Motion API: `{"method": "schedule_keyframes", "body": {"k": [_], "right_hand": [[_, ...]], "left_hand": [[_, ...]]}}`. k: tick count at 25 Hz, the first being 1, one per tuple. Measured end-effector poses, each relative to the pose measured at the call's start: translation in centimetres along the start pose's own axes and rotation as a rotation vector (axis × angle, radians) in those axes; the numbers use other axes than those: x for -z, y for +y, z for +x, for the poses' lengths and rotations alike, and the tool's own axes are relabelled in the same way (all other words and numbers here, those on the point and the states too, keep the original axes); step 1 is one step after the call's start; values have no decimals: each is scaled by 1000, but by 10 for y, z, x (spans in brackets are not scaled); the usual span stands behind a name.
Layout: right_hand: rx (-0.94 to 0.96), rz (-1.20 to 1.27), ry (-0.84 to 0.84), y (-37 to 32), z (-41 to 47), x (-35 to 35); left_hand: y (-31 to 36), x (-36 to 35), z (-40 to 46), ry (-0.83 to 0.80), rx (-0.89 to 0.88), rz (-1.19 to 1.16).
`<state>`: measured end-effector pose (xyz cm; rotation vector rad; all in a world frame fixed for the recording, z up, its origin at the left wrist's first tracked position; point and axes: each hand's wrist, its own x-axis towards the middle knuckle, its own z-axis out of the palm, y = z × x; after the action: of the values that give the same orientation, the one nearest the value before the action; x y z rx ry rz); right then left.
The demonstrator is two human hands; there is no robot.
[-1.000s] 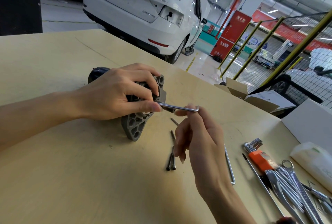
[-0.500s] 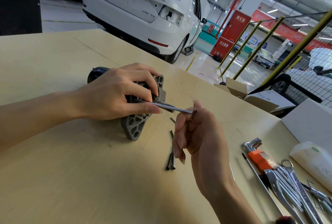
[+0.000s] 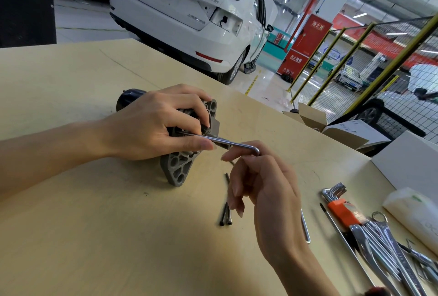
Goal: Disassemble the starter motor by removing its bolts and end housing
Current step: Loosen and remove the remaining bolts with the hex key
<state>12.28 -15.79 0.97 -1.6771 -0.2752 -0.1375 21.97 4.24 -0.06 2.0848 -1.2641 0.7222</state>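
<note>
Surface: pale wooden table (image 3: 94,236), with faint scuffs.
Centre: starter motor (image 3: 180,170) lying on its side, grey end housing towards the camera, black body at the far end.
Just right of it: two long dark bolts (image 3: 225,215) side by side, touching.
Further right: loose hex key (image 3: 305,229), partly hidden.
Right edge: hex key set (image 3: 341,208) in an orange holder, beside a heap of spanners (image 3: 388,262).
Far right: white box (image 3: 412,160), plastic-wrapped bundle (image 3: 412,212), open cardboard box (image 3: 315,115).

Bright, even overhead light from ceiling strip lamps (image 3: 360,15) at upper right; soft shadows on the pale wooden surface (image 3: 94,224); wide-angle bending at edges; lower-right corner slightly blurred.
</note>
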Motion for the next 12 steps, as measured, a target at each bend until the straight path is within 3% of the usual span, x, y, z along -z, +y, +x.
{"method": "schedule_keyframes", "body": {"k": [12], "right_hand": [[-63,-40,174,0,3,-3]], "left_hand": [[0,0,0,0,4,-15]]}}
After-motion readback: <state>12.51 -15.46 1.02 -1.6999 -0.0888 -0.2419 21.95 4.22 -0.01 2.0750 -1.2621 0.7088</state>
